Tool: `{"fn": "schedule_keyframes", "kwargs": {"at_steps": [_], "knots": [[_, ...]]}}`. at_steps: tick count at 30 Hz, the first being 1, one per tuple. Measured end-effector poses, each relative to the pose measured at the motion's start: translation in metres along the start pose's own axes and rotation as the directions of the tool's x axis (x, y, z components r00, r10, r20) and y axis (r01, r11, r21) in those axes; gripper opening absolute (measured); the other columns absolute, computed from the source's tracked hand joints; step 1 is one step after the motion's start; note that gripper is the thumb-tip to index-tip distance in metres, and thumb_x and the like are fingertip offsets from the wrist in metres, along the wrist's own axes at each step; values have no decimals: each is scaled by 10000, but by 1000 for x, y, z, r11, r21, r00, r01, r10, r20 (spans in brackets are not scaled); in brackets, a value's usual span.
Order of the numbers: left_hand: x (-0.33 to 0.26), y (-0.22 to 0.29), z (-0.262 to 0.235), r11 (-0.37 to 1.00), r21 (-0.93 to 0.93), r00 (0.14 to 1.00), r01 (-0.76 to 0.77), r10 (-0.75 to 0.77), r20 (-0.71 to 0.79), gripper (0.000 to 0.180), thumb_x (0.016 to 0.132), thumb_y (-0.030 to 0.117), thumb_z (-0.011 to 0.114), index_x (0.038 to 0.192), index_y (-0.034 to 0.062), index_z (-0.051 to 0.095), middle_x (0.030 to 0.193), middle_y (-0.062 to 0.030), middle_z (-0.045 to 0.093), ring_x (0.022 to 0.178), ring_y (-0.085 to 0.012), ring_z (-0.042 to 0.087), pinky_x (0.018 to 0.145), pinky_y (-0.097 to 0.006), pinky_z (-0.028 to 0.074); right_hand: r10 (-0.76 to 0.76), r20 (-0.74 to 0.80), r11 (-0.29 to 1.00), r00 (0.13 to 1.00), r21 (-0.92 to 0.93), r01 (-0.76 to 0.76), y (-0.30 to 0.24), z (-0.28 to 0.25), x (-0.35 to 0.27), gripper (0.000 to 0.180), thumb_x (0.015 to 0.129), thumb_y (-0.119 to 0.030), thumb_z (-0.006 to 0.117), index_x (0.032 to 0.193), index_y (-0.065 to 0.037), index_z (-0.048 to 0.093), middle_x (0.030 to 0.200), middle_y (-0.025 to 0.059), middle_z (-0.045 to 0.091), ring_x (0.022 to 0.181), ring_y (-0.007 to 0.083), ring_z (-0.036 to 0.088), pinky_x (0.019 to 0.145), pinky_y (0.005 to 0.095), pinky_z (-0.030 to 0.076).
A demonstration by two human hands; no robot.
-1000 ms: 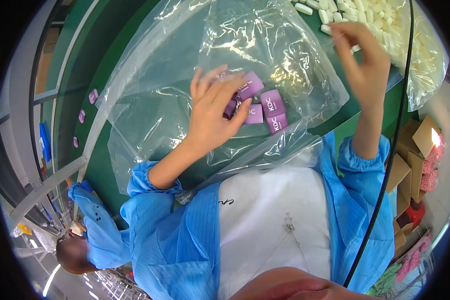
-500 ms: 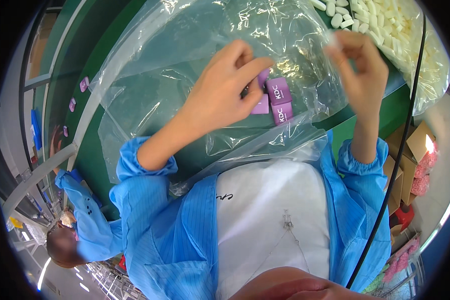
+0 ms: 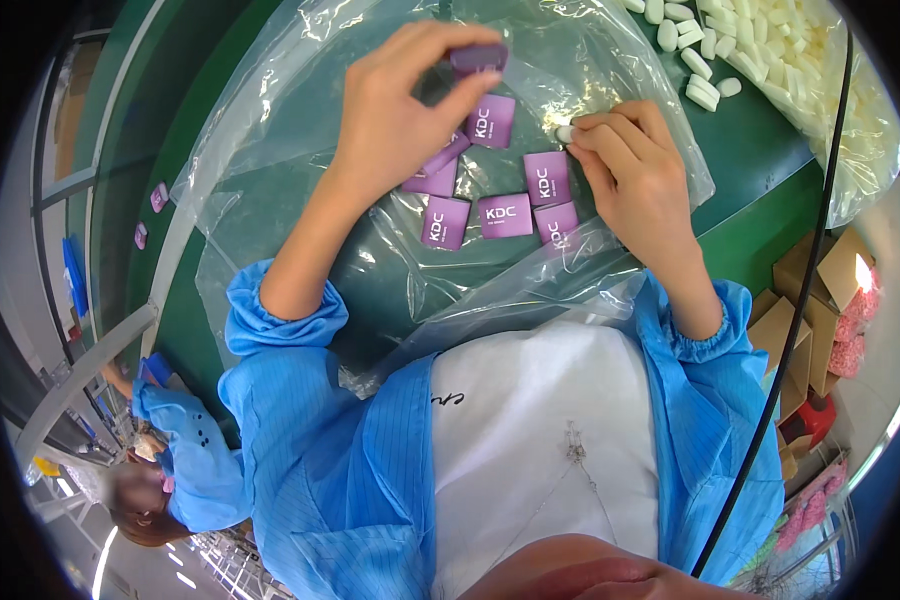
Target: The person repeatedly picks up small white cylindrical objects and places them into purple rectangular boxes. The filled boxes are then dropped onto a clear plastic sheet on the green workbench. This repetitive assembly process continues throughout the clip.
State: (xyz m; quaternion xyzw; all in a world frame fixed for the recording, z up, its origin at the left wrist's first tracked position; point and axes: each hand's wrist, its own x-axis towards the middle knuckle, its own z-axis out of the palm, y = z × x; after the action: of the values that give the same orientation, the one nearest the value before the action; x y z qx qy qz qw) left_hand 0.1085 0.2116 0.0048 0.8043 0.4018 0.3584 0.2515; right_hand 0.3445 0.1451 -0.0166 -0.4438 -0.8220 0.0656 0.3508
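My left hand (image 3: 395, 110) is raised at the far side of the bag, thumb and fingers closed on a small purple box (image 3: 478, 60). Below it, several similar purple boxes (image 3: 505, 216) with white print lie spread on a clear plastic bag (image 3: 370, 290); a couple beside my left wrist overlap and are partly covered. My right hand (image 3: 632, 165) is just right of these boxes. Its thumb and forefinger pinch a small white rounded piece (image 3: 565, 133), and the other fingers are curled in.
Loose white oval pieces (image 3: 703, 92) lie on the green table (image 3: 745, 135) at far right, beside a bag full of them (image 3: 820, 110). A black cable (image 3: 785, 340) crosses the right side. Small purple boxes (image 3: 141, 236) lie at left, beyond a rail; a co-worker's blue sleeve (image 3: 195, 440) is lower left.
My left hand has moved away from me, now lifting a purple box. My right hand has come left from the bag's far right edge toward the boxes. More purple boxes show, spread apart.
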Motion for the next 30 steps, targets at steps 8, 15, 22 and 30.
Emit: {"fn": "schedule_keyframes", "kwargs": {"at_steps": [8,15,22,30], "knots": [[-1,13,4,987,-105,940,118,-77,332,328,836,60,775,1154,61,696,1028,-73,710,874,-205,687,790,-298,549,-45,108,999,993,20,44,5,-5,4,173,742,35,709,903,-9,663,919,88,656,876,261,614,762,350,530],[-19,17,17,958,-123,955,261,-237,181,271,769,-6,795,1032,39,746,978,-69,738,869,-176,699,796,-283,544,42,-83,933,996,361,-9,-5,-12,27,206,788,30,767,980,-38,735,930,83,703,838,255,663,699,332,536],[-25,21,22,930,-143,939,339,-325,113,280,755,-28,794,1026,26,749,951,-71,742,842,-143,692,776,-271,541,-156,-86,965,984,200,170,-13,10,36,303,647,80,717,943,13,703,922,97,673,771,260,606,651,358,523],[-27,18,21,916,-166,931,364,-354,91,269,743,-2,824,1002,14,753,940,-60,751,805,-131,688,755,-263,543,-237,-81,944,968,218,249,-7,20,42,292,652,70,705,941,27,693,952,104,687,801,264,627,661,350,535]]}}
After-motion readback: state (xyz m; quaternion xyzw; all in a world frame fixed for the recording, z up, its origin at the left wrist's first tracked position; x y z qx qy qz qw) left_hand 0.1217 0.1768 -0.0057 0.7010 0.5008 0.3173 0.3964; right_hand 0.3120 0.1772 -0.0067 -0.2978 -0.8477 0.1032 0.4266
